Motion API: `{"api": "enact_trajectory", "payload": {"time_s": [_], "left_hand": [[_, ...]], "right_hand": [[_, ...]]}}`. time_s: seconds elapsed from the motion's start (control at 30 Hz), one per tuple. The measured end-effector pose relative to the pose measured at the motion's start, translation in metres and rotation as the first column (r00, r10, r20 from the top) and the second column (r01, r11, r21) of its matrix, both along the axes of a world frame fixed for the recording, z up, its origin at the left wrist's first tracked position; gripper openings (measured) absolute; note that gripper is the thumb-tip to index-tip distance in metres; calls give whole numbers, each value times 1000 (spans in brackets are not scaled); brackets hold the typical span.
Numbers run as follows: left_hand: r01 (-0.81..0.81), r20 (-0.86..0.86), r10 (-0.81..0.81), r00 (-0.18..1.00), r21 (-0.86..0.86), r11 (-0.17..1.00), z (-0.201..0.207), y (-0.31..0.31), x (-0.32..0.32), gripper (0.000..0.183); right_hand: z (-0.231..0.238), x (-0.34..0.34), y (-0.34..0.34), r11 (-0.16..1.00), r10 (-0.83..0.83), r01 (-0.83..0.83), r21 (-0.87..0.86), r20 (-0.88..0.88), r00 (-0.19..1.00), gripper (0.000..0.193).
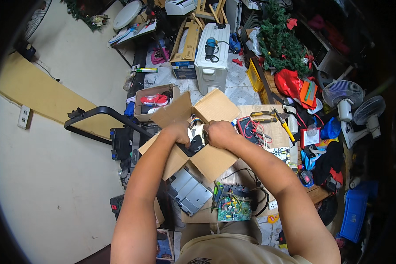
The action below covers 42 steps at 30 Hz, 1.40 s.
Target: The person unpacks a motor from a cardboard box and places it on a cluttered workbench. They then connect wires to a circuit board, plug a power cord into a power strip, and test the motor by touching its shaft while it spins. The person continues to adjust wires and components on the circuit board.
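An open cardboard box stands in front of me on the table with its flaps folded outward. Both of my hands reach into its mouth. My left hand, slightly blurred, curls its fingers down at the left side, against black and white contents. At the right side my right hand is closed, its fingertips bent around something at the edge of the contents. Among the contents I can make out a black-and-white item and some wires; their kind is unclear, and the hands and flaps cover the rest.
Nearer me lie a grey metal casing and a green circuit board with wires. To the right are a multimeter, pliers and a hammer. Beyond stand a white cooler and two fans.
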State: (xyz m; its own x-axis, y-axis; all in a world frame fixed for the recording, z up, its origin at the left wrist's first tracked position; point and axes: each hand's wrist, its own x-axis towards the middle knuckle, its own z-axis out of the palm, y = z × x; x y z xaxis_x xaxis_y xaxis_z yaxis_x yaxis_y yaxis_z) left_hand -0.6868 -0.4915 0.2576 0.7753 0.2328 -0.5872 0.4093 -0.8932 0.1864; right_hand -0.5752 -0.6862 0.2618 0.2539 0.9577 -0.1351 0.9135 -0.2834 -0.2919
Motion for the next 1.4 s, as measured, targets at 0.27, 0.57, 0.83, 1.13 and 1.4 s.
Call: {"api": "enact_trajectory", "payload": {"time_s": [0.27,0.57,0.83,1.13,1.4], "left_hand": [[80,102,-97,990,159,984,36,-26,-12,89],[-52,624,46,780,-8,999,117,-48,-56,101],[60,595,662,456,-763,644,84,-50,-92,97],[362,185,929,319,-930,61,90,-69,-118,90],[515,400,913,79,-801,306,122,-128,-113,91]], "right_hand": [[-6,-2,-5,997,-69,70,31,-46,997,28],[-2,8,-7,985,-173,173,-26,-308,936,39],[20,35,-33,960,-184,273,68,-584,790,42],[60,20,-53,874,-117,396,281,-669,734,33],[132,-22,-103,817,522,-238,525,-498,692,35]]}}
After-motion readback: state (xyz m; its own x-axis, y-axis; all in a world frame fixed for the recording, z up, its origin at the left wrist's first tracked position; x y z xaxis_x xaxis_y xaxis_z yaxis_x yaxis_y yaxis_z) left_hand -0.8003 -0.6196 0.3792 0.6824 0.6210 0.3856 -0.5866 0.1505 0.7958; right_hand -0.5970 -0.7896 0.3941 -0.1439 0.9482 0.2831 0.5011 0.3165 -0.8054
